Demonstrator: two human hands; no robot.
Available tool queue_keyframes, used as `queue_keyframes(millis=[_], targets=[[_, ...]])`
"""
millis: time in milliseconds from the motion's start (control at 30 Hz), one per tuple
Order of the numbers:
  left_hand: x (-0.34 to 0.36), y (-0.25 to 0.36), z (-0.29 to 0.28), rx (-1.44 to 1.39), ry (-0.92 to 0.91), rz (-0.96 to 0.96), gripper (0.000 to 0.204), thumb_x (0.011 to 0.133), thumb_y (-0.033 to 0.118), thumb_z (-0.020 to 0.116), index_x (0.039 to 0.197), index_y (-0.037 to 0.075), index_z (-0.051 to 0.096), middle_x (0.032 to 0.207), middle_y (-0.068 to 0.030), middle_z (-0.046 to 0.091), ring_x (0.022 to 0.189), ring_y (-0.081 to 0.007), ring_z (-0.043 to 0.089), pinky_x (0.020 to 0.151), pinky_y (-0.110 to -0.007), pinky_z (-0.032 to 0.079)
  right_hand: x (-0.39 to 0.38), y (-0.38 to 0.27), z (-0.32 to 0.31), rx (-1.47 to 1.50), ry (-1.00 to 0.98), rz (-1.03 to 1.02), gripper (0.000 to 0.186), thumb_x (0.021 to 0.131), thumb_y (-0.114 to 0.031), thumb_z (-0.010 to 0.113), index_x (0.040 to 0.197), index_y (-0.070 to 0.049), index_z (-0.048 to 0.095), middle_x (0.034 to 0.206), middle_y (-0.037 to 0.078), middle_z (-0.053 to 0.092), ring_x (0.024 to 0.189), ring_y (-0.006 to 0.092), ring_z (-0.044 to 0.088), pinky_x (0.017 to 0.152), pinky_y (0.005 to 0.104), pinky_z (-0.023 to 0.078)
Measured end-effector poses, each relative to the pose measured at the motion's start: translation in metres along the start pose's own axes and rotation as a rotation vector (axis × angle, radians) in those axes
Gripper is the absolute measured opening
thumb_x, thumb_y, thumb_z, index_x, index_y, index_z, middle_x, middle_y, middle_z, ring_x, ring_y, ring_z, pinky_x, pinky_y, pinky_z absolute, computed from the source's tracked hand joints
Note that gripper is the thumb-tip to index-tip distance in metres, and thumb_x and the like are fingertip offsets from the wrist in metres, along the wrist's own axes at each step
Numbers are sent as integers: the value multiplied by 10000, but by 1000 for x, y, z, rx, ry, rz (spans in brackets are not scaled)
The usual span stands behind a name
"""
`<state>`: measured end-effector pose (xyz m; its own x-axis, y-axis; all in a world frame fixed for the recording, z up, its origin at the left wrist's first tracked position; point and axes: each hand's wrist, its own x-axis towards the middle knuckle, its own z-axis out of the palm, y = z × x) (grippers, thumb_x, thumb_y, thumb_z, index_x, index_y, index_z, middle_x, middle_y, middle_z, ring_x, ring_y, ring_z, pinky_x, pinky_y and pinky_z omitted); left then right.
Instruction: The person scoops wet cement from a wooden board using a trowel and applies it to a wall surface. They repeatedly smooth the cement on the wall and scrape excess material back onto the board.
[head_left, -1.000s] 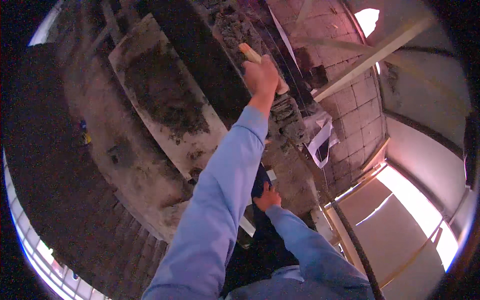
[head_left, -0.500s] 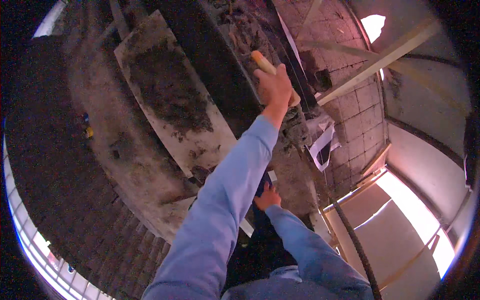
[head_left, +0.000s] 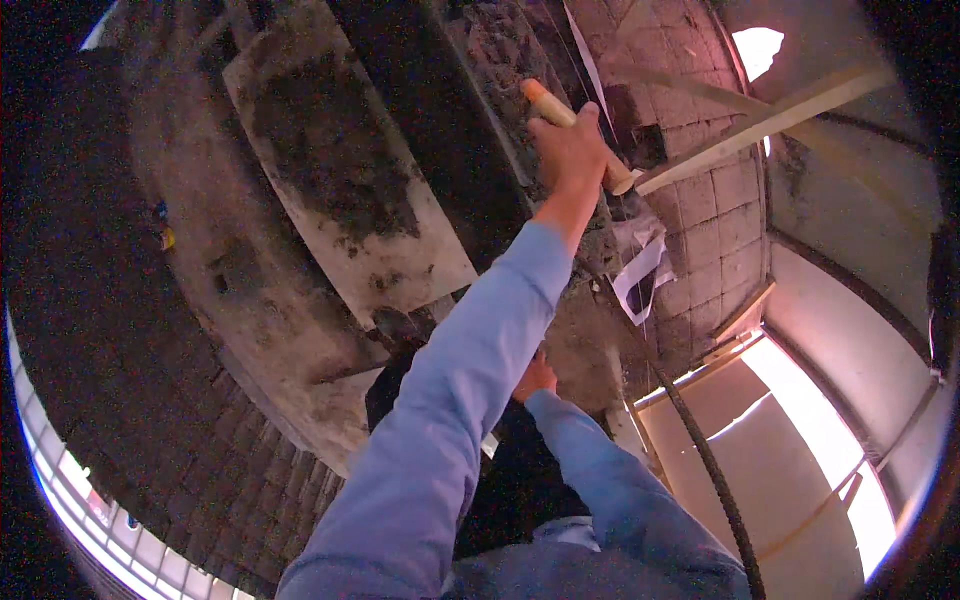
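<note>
My left hand (head_left: 575,155) is wrapped round a pale wooden handle (head_left: 550,103) with an orange end. Whatever the handle may be fixed to is hidden. It lies slantwise over a rough strip of dark mortar (head_left: 490,50), beside a thin taut line. Closer to my body, my right hand (head_left: 537,378) is low by my dark trousers. My left forearm covers most of its fingers, so its grip does not show. Left of my left arm lies a long pale board (head_left: 430,240), smeared with dark mortar (head_left: 320,130).
Torn white sheeting (head_left: 640,275) sticks out right of my left hand. A wooden beam (head_left: 770,125) slants across the upper right, over a block surface (head_left: 720,200). A ribbed steel bar (head_left: 715,460) runs down past my right arm. A small yellow thing (head_left: 167,239) lies far left.
My left hand has shifted slightly up and right with the handle. My right hand is now more covered by the left forearm. The whole view has shifted a little.
</note>
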<state>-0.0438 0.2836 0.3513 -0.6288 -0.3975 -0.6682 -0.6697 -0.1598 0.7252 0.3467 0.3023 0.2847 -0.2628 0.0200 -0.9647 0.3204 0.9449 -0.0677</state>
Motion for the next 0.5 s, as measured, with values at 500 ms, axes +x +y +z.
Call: queue_keyframes(millis=[500], targets=[[-12, -50, -84, 465, -191, 166, 458, 947, 333, 550, 1078, -80, 400, 967, -355, 636, 929, -514, 630, 814, -530, 496, -22, 3, -8, 47, 27, 107, 935, 814, -496, 666, 1529, -114, 199, 1491, 259, 338, 1230, 438, 527, 996, 509, 470]])
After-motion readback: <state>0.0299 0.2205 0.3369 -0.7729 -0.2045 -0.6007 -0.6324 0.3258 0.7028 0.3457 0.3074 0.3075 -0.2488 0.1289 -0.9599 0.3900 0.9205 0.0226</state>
